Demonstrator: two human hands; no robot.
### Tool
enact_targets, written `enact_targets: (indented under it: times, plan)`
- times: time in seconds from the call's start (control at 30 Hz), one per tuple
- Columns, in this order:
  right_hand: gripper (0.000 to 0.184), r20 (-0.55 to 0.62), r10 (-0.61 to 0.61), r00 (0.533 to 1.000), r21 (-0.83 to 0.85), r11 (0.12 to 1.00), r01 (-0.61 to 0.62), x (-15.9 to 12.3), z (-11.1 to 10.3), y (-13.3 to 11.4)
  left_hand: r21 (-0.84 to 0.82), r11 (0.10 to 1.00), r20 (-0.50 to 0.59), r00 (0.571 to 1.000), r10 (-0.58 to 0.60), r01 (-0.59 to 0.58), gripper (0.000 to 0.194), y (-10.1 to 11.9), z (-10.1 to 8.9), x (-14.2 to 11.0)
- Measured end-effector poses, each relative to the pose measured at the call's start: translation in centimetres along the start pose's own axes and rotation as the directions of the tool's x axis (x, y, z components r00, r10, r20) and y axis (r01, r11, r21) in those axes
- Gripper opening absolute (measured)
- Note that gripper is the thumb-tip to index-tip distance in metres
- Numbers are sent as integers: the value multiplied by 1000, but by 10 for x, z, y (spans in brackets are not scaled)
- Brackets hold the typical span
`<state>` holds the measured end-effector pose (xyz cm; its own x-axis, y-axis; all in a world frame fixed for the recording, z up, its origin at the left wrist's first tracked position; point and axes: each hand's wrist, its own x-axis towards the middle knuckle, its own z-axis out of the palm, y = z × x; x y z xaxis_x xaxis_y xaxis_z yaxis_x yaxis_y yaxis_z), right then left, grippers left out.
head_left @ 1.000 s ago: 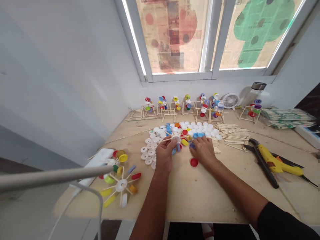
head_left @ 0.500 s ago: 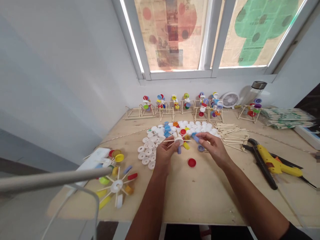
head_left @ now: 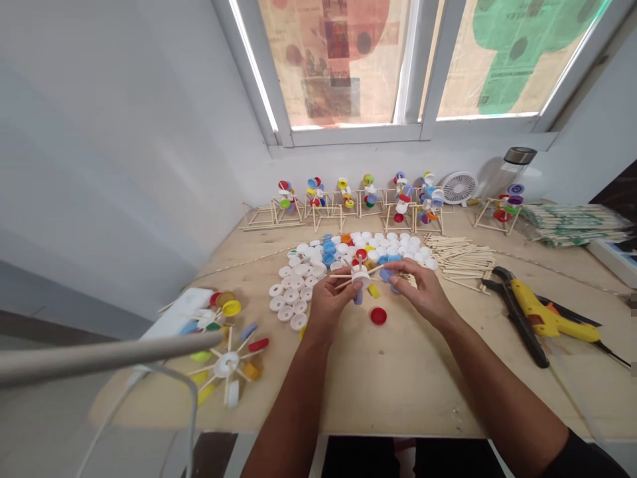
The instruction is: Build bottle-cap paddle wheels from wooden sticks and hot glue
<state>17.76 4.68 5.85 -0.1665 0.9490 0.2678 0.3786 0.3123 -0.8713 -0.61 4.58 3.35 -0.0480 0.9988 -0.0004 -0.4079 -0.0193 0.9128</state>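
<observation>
My left hand (head_left: 328,305) is shut on a white bottle-cap hub (head_left: 361,276) with several thin wooden sticks pushed into it like spokes. My right hand (head_left: 421,292) is close to the hub, its thumb and fingers pinching a blue bottle cap (head_left: 385,274). A red bottle cap (head_left: 378,316) lies on the plywood table (head_left: 398,385) just below my hands. Behind and left of them spreads a heap of white and coloured bottle caps (head_left: 298,292). A blue cap (head_left: 358,297) shows under the hub.
A finished stick-and-cap wheel (head_left: 227,364) lies at the left, beside a white power strip (head_left: 174,314). Loose wooden sticks (head_left: 460,257) and a yellow glue gun (head_left: 535,318) are on the right. Cap windmills on stick stands (head_left: 358,202) line the back. A grey pole (head_left: 99,355) crosses the foreground.
My right hand has risen from the caps on the table, now pinching a blue cap near the hub. The view has tilted slightly, shifting the table lower-left to higher in the picture.
</observation>
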Motion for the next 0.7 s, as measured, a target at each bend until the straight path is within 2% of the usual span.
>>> enact_targets:
  times: [0.23, 0.7]
  plan:
    - [22, -19, -62, 998, -65, 996, 60, 1, 2, 1, 0, 1000, -10, 1000, -29, 29, 36, 4, 3, -2]
    - [20, 9, -86, 996, -146, 985, 86, 0, 4, 2, 53, 998, -6, 1000, -17, 17, 38, 2, 2, -2]
